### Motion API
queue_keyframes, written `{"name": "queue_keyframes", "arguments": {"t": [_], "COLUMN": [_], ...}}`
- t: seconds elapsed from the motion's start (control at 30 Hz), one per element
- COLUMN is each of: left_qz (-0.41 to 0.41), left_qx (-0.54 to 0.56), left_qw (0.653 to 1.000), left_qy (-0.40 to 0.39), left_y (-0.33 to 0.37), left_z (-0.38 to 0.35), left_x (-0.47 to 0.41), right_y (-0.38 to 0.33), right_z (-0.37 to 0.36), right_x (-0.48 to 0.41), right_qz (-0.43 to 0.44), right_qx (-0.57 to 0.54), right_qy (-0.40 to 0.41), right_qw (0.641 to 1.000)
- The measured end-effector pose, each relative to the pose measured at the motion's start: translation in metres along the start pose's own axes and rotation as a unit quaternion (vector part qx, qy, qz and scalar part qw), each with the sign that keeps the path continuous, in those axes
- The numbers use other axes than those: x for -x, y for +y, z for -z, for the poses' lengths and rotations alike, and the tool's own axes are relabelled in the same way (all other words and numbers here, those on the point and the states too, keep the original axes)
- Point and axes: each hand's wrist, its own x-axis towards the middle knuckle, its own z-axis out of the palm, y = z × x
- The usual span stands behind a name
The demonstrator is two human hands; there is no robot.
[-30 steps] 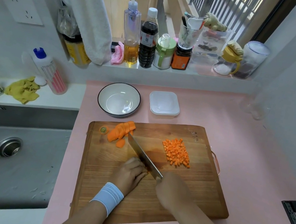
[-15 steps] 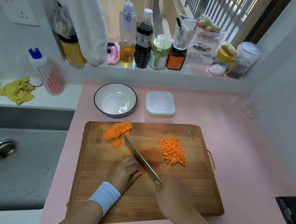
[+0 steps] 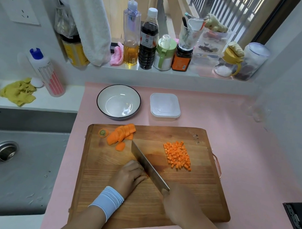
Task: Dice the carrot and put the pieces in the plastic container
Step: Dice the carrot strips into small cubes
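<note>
Several uncut slices: at the far-left corner of your rectangular wooden cutting board (image 3: 151, 208) lies a fanned stack of thick orange carrot slices (image 3: 120, 134), one loose slice beside it and the green-centred carrot top stub (image 3: 103, 132) just left of them. All of these are left to dice.
Left hand: your left hand (image 3: 130, 176) has its fingers (image 3: 138, 173) curled and pressed together over a carrot piece (image 3: 147, 175); only a sliver of orange shows against the blade.
Knife: your broad steel knife (image 3: 148, 166) runs diagonally across the board's middle, edge down beside those knuckles, so I judge you are mid-dicing.
Container: the square translucent white plastic container (image 3: 177, 114) sits on the pink desk (image 3: 236, 166) just beyond the board. No carrot shows in it; whether a lid is on I cannot tell.
Diced pile: a tidy heap of small orange carrot cubes (image 3: 178, 154) lies right of the blade, well apart from the slices.
Right hand: your right hand (image 3: 179, 205) has its fingers wrapped round the knife's handle, which is hidden beneath it.
Progress: roughly half the dicing looks done; the transfer is not yet begun.
</note>
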Motion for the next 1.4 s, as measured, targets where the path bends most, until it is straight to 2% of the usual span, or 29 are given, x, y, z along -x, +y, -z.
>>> {"name": "queue_keyframes", "arguments": {"t": [0.47, 0.67, 0.93, 1.4], "left_qz": [0.004, 0.051, -0.022, -0.022], "left_qx": [0.031, 0.023, -0.007, -0.009], "left_qw": [0.999, 0.993, 1.0, 1.0], "left_qy": [0.017, 0.107, 0.011, 0.004], "left_y": [0.001, 0.003, -0.001, -0.004], "left_z": [0.003, 0.015, 0.005, 0.003], "left_x": [0.001, 0.005, 0.01, 0.007], "right_y": [-0.017, -0.016, -0.016, -0.008], "right_z": [0.002, 0.002, -0.001, -0.005], "right_x": [-0.013, -0.01, -0.008, 0.001], "right_qz": [-0.019, -0.009, -0.003, -0.004], "right_qx": [-0.008, -0.024, -0.021, 0.023], "right_qy": [-0.009, -0.013, 0.0, 0.026], "right_qw": [1.0, 1.0, 1.0, 0.999]}}
